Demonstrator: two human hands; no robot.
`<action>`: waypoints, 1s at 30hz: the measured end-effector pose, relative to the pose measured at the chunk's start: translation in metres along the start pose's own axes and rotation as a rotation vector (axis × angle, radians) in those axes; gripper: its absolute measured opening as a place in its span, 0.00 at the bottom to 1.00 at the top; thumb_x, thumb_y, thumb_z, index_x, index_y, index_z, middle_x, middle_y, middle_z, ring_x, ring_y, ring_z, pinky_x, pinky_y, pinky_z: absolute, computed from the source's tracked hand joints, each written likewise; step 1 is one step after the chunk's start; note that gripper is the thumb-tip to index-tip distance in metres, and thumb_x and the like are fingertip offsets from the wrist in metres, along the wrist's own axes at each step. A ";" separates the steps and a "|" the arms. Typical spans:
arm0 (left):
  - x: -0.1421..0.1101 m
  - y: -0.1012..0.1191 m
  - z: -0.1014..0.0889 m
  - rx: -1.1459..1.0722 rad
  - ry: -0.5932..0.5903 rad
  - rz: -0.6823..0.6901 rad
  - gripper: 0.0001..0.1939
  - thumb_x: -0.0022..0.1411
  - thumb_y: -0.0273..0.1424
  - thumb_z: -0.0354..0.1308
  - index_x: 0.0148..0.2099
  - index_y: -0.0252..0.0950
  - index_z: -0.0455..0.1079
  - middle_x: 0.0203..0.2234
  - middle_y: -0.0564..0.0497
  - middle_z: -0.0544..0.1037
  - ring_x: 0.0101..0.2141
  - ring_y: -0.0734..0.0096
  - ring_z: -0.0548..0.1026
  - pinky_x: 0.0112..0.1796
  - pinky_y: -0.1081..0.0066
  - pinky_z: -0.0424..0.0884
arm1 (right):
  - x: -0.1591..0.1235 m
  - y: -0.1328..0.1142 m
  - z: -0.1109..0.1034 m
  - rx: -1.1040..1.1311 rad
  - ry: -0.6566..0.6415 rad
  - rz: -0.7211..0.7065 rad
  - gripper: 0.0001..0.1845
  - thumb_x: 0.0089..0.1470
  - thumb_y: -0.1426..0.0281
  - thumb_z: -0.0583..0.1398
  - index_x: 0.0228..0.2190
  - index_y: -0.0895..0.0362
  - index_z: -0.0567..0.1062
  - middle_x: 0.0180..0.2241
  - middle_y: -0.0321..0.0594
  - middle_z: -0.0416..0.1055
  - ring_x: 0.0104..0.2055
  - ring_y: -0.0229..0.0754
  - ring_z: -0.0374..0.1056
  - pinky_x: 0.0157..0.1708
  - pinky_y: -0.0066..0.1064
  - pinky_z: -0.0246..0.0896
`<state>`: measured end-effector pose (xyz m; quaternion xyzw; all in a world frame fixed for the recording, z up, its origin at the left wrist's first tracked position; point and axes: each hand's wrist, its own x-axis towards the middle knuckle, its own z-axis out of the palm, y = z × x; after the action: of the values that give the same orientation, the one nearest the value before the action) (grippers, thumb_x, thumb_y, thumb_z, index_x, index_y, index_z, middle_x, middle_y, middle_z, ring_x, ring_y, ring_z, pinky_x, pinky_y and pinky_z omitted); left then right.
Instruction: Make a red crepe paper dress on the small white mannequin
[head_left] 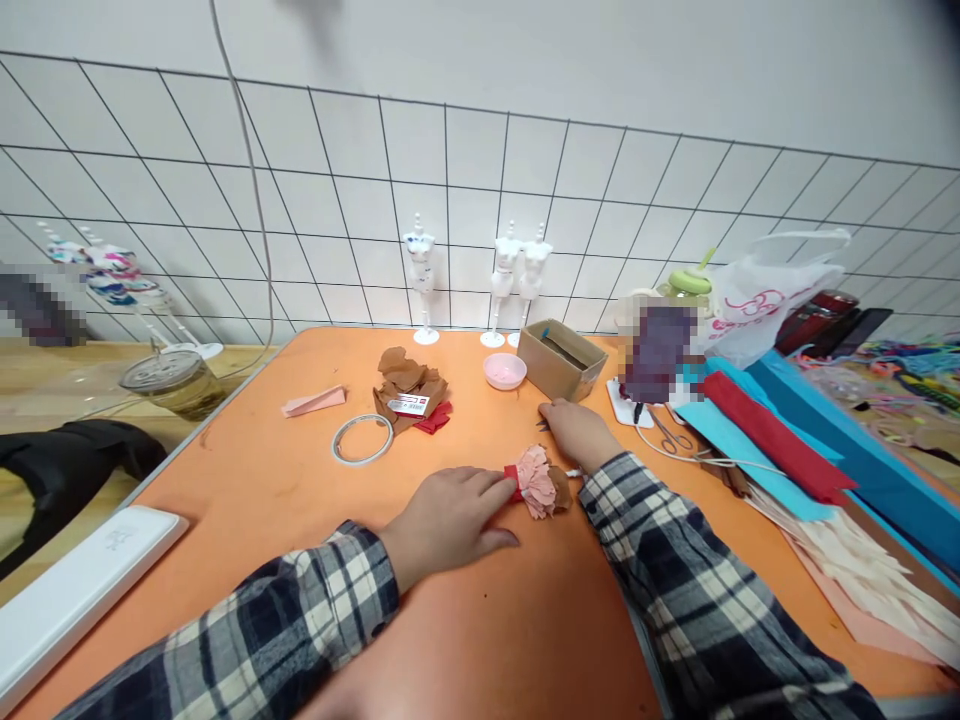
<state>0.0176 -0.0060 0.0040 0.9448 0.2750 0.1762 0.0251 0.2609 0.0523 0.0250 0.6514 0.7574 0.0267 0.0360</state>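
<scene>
A crepe-paper piece (537, 482), with ruffled pink paper in the middle, a red band on its left and brown paper on its right, lies on the orange tabletop (480, 640). My left hand (454, 518) lies beside it, fingers stretched and thumb apart, fingertips at the red band. Beyond the paper piece, my right hand (581, 435) reaches close to the cardboard box (559, 365). Its fingers are curled downward, with a small dark thing under the fingertips that I cannot make out.
Crumpled brown paper (409, 385), a white tape ring (362, 440) and a pink strip (315, 401) lie left. A pink bowl (505, 371) and small white mannequins (422, 270) stand behind. On the right are scissors (671, 432), paper sheets (772, 435) and a plastic bag (765, 300).
</scene>
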 end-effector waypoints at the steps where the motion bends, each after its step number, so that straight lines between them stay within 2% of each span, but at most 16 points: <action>1: 0.001 0.003 0.003 0.037 0.021 0.014 0.18 0.66 0.44 0.57 0.53 0.39 0.69 0.42 0.44 0.82 0.40 0.59 0.80 0.41 0.63 0.75 | 0.001 0.000 0.002 -0.008 -0.001 0.002 0.15 0.62 0.81 0.51 0.42 0.61 0.75 0.40 0.53 0.76 0.39 0.45 0.76 0.35 0.31 0.65; 2: 0.001 0.004 0.005 0.061 0.041 0.029 0.13 0.69 0.38 0.54 0.50 0.39 0.70 0.40 0.45 0.82 0.39 0.62 0.80 0.40 0.65 0.75 | 0.002 0.001 0.003 -0.015 0.003 0.002 0.15 0.62 0.81 0.51 0.41 0.61 0.76 0.40 0.53 0.75 0.39 0.44 0.76 0.34 0.30 0.65; 4: 0.002 0.004 0.008 0.062 0.072 0.039 0.10 0.71 0.33 0.51 0.48 0.40 0.71 0.37 0.47 0.82 0.36 0.65 0.80 0.38 0.68 0.74 | 0.001 0.002 0.002 -0.023 0.021 -0.015 0.14 0.62 0.80 0.52 0.40 0.61 0.76 0.40 0.53 0.75 0.39 0.45 0.76 0.34 0.30 0.64; 8: 0.000 -0.003 0.002 -0.018 0.076 0.002 0.11 0.72 0.34 0.49 0.47 0.40 0.72 0.35 0.48 0.82 0.33 0.68 0.80 0.35 0.70 0.72 | -0.006 0.004 -0.010 -0.022 0.066 -0.073 0.12 0.61 0.79 0.54 0.35 0.61 0.77 0.38 0.53 0.75 0.44 0.49 0.73 0.37 0.34 0.63; 11: -0.003 -0.011 -0.011 -0.082 -0.006 -0.067 0.10 0.71 0.35 0.50 0.46 0.41 0.72 0.34 0.50 0.82 0.31 0.68 0.79 0.32 0.71 0.70 | -0.022 -0.007 -0.029 0.057 0.158 -0.115 0.10 0.64 0.74 0.53 0.38 0.58 0.74 0.40 0.49 0.76 0.46 0.48 0.71 0.40 0.34 0.61; 13: -0.003 -0.015 -0.020 -0.164 -0.062 -0.147 0.08 0.69 0.34 0.53 0.45 0.41 0.72 0.34 0.52 0.82 0.32 0.68 0.79 0.32 0.72 0.69 | -0.037 -0.019 -0.041 0.387 0.300 -0.125 0.08 0.66 0.72 0.51 0.42 0.57 0.70 0.38 0.44 0.77 0.39 0.44 0.72 0.35 0.31 0.60; 15: -0.001 -0.019 -0.026 -0.247 -0.070 -0.237 0.06 0.67 0.32 0.55 0.44 0.41 0.72 0.34 0.53 0.82 0.33 0.68 0.79 0.33 0.72 0.69 | -0.052 -0.031 -0.046 0.641 0.266 -0.239 0.08 0.66 0.72 0.50 0.42 0.54 0.67 0.33 0.37 0.77 0.32 0.39 0.72 0.31 0.29 0.59; 17: 0.004 -0.022 -0.027 -0.295 -0.028 -0.274 0.05 0.65 0.32 0.58 0.42 0.40 0.73 0.35 0.52 0.81 0.35 0.66 0.78 0.35 0.71 0.71 | -0.064 -0.041 -0.042 0.696 0.268 -0.298 0.06 0.65 0.70 0.51 0.41 0.53 0.68 0.28 0.33 0.74 0.27 0.39 0.69 0.28 0.28 0.56; 20: 0.009 -0.024 -0.022 -0.353 0.045 -0.241 0.05 0.65 0.33 0.57 0.40 0.39 0.73 0.36 0.49 0.81 0.38 0.65 0.77 0.39 0.68 0.72 | -0.072 -0.047 -0.025 0.689 0.292 -0.315 0.09 0.66 0.69 0.50 0.41 0.53 0.69 0.30 0.35 0.75 0.29 0.39 0.69 0.30 0.28 0.58; 23: 0.009 -0.028 -0.014 -0.413 0.078 -0.227 0.07 0.67 0.30 0.54 0.41 0.39 0.74 0.37 0.49 0.81 0.36 0.68 0.78 0.39 0.69 0.73 | -0.073 -0.048 -0.010 0.660 0.335 -0.323 0.14 0.68 0.67 0.46 0.42 0.53 0.71 0.35 0.39 0.77 0.32 0.39 0.71 0.31 0.29 0.59; 27: 0.001 -0.036 -0.006 -0.466 0.166 -0.087 0.08 0.67 0.27 0.53 0.43 0.38 0.73 0.40 0.48 0.82 0.41 0.68 0.79 0.43 0.69 0.74 | -0.072 -0.046 -0.008 0.538 0.414 -0.377 0.16 0.68 0.62 0.48 0.45 0.55 0.72 0.37 0.42 0.77 0.35 0.41 0.71 0.35 0.31 0.60; 30: -0.003 -0.040 -0.004 -0.423 0.210 0.003 0.08 0.66 0.25 0.53 0.41 0.38 0.73 0.38 0.48 0.82 0.40 0.69 0.79 0.42 0.70 0.75 | -0.073 -0.046 -0.011 0.482 0.507 -0.433 0.19 0.69 0.62 0.47 0.46 0.56 0.73 0.35 0.43 0.75 0.33 0.42 0.69 0.33 0.33 0.59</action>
<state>-0.0063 0.0264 0.0013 0.8956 0.2316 0.3270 0.1933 0.2258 -0.0268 0.0333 0.4397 0.8464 0.0001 -0.3006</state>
